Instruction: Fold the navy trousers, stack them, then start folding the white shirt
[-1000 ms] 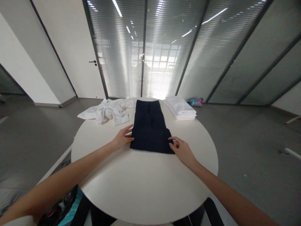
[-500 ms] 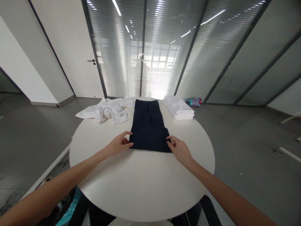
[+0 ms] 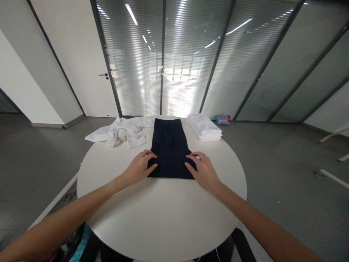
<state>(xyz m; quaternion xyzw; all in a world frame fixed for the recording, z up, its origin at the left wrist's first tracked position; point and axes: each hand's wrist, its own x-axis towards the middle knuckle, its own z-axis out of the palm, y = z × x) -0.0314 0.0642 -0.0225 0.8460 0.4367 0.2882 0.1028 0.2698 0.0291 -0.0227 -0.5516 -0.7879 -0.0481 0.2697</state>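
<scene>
Where the folded dark trousers (image 3: 170, 149) lie mid-surface, my left hand (image 3: 140, 166) and right hand (image 3: 203, 169) press their near corners, fingers (image 3: 192, 157) loosely spread and flat. Crumpled white cloth (image 3: 120, 131) sits left, a folded white stack (image 3: 204, 126) right.

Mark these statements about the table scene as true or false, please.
1. Both hands rest on the near end of the dark folded garment. True: the left hand and the right hand each lie on a near corner.
2. The crumpled white cloth lies right of the garment. False: it lies left.
3. A stack of folded white cloths sits at the far right of the round white table. True.
4. The bottle stands on the table. False: it lies on the floor.
</scene>
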